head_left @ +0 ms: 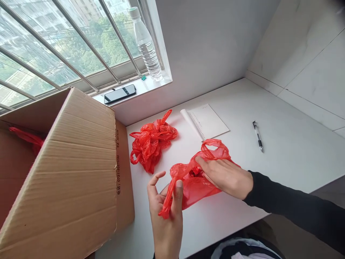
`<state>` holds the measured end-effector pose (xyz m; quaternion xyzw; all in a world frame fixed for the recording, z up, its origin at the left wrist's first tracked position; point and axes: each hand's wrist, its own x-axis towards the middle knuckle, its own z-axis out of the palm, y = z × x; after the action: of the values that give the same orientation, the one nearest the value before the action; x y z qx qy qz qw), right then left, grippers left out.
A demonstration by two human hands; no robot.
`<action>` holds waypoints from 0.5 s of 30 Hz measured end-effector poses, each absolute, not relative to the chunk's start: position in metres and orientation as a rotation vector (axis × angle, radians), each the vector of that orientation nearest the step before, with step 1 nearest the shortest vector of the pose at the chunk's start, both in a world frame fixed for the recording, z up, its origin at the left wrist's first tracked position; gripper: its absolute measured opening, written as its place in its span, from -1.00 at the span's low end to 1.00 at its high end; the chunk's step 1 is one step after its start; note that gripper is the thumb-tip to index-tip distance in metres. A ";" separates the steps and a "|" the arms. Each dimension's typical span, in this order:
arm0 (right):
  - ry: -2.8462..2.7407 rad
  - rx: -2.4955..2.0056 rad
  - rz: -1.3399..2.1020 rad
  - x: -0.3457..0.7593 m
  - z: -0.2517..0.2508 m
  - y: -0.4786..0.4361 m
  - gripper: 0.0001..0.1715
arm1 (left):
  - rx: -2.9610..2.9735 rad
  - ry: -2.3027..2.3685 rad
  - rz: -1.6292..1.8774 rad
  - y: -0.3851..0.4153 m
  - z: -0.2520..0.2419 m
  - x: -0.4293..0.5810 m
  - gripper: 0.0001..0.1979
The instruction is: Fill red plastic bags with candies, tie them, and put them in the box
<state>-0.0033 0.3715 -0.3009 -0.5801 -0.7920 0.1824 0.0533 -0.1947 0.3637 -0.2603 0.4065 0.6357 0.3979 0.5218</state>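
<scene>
A thin red plastic bag (199, 190) is spread between my two hands above the white table, near its front edge. My left hand (167, 212) grips one gathered handle of it between thumb and fingers, the forefinger raised. My right hand (223, 176) reaches in from the right with its fingers together at the bag's opening; the fingertips are partly hidden by the red film. Dark red crumpled material shows inside the opening. Behind my left hand lies a crumpled heap of red plastic bags (153, 140).
A large open cardboard box (81, 162) stands at the left with red plastic inside. On the white table (285, 158) are an open notebook (212, 120) and a pen (258, 136). The windowsill holds a phone (120, 94) and a water bottle (148, 50).
</scene>
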 end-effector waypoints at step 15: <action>-2.651 -1.878 0.692 -0.028 -0.317 0.400 -0.80 | 1.156 1.495 1.129 0.354 -0.268 -0.203 -0.67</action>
<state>-0.0280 0.3997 -0.3173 -0.5629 -0.7950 0.2075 -0.0900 -0.2026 0.3543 -0.2681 0.4681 0.6054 0.4571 0.4532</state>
